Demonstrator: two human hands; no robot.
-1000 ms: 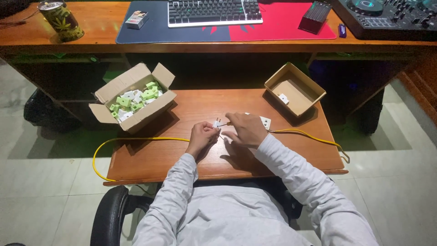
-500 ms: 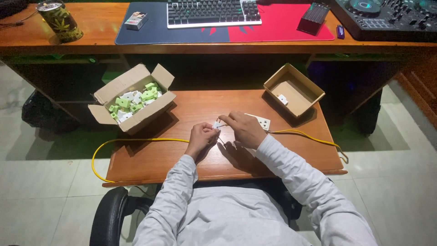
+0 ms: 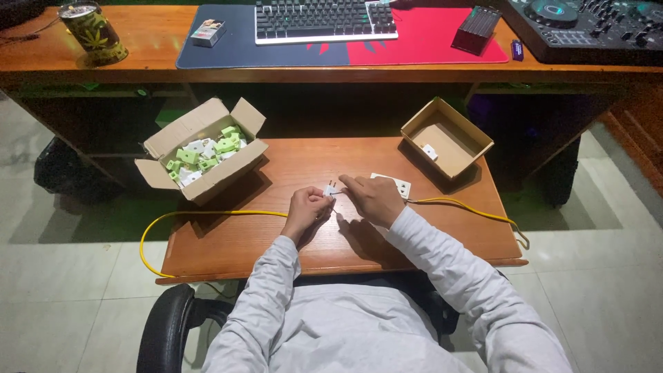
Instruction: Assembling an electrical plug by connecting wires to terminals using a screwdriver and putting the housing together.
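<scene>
small stuff here, and hard to read: a little white plug [image 3: 331, 189] with two short prongs sticks up between the two hands, and most of its body is hidden behind the fingertips. the left hand [image 3: 307, 209] is curled, fingers pressed together around the plug's lower left side, pinching it. the right hand [image 3: 373, 199] comes in from the other side, forefinger and thumb closed on the plug's right edge; whether it grips the plug itself or something thin on it, cannot tell at this size. the plug sits just above the left hand's knuckles and right at the tip of the right hand, over the middle of the low wooden table [image 3: 262, 242].

just behind the right hand lies a white socket strip [image 3: 395, 183], partly covered by the knuckles. a yellow cable [image 3: 207, 214] runs across the table, disappears under the left hand, and shows again to the right of the right wrist, then drops off the table's edge.

to the left, an open cardboard box [image 3: 228, 173] heaped with green and white pieces, too small to make out singly. to the right, a shallower cardboard tray [image 3: 476, 141] with one white piece inside. the chair and the person's lap are cut off at the bottom.
</scene>
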